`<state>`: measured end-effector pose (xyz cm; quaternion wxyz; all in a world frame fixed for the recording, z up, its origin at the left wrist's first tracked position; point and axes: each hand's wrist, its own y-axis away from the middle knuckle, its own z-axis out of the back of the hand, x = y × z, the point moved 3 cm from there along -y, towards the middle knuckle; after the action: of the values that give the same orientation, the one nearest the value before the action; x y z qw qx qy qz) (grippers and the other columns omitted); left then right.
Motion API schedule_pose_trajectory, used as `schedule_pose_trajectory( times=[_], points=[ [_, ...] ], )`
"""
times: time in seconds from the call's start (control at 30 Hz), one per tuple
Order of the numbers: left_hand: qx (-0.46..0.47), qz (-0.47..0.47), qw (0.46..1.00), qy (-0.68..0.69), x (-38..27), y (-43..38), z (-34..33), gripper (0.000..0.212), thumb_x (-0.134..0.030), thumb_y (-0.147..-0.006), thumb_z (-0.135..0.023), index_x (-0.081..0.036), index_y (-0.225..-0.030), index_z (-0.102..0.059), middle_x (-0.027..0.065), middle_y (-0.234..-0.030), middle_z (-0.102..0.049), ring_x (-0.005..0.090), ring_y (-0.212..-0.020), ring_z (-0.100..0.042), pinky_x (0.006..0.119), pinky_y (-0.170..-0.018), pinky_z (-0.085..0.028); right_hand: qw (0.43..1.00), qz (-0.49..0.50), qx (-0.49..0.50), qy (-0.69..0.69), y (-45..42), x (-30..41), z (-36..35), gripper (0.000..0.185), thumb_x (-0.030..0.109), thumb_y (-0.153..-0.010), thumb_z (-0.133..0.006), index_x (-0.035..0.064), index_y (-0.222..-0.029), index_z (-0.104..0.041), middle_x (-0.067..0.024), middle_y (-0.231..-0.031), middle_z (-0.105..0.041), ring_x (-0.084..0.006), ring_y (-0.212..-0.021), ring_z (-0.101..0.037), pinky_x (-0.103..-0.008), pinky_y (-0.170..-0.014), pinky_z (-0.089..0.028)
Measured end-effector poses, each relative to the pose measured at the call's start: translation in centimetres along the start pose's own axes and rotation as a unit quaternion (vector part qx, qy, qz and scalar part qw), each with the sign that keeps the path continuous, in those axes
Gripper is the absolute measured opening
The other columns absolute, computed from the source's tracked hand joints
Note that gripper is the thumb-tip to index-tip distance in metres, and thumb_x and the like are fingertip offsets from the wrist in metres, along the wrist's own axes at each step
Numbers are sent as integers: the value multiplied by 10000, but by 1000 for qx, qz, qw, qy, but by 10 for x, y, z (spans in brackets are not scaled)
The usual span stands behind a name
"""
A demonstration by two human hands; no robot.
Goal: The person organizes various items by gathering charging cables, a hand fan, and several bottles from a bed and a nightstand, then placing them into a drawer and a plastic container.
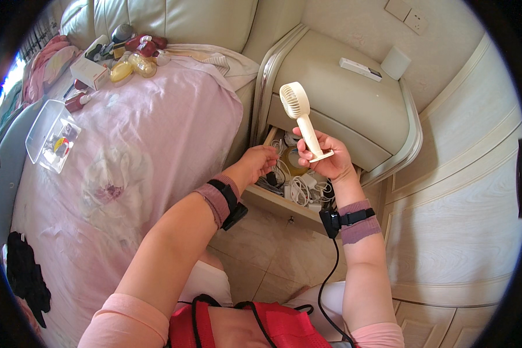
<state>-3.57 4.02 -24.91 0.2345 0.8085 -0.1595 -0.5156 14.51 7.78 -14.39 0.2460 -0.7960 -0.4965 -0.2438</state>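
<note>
My right hand [330,156] grips the handle of a cream-coloured handheld fan [296,102], its round grille up and its flat base at my palm. The fan is above an open nightstand drawer [278,204]. Coiled white cables [302,190], white plugs or adapters and a roll of yellowish tape [292,162] lie in the drawer. My left hand [261,163] is over the drawer's left side, fingers bent and close together; whether anything is between them cannot be told. Part of the drawer's contents is hidden behind my hands.
The nightstand top [326,69] bears a narrow white box [360,69] and a white block-like object [395,63]. At left, a bed with a pink sheet [178,117] holds bottles, a white carton [89,72] and an open clear plastic box [54,135]. Pale cabinet doors [452,226] stand at right.
</note>
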Motion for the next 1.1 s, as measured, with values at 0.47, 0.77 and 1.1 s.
schedule_pose_trajectory(
  times=[0.47, 0.77, 1.1],
  points=[
    [-87, 12, 996, 2, 5, -13, 27, 85, -107, -854, -588, -125, -926, -629, -13, -785, -605, 98, -629, -533, 294, -573, -417, 895, -217, -360, 148, 17, -31, 87, 351, 60, -850, -515, 11, -1197, -522, -144, -1040, -608, -275, -906, -619, -466, -791, -519],
    [-94, 31, 994, -36, 3, -8, 25, 157, -184, -918, -561, -150, -1068, -593, -5, -895, -626, 109, -737, -574, 299, -647, -461, 831, -189, -503, 146, 2, -89, 133, 210, 125, -956, -483, 43, -1141, -539, -116, -1047, -582, -272, -895, -613, -477, -781, -524],
    [-113, 29, 993, -19, 4, -8, 25, 103, -146, -880, -579, -124, -967, -629, -7, -836, -619, 108, -669, -542, 301, -606, -424, 890, -148, -412, 129, -14, -116, 141, 289, 83, -920, -509, 9, -1199, -514, -148, -1140, -576, -307, -1036, -561, -507, -921, -443]
  ],
)
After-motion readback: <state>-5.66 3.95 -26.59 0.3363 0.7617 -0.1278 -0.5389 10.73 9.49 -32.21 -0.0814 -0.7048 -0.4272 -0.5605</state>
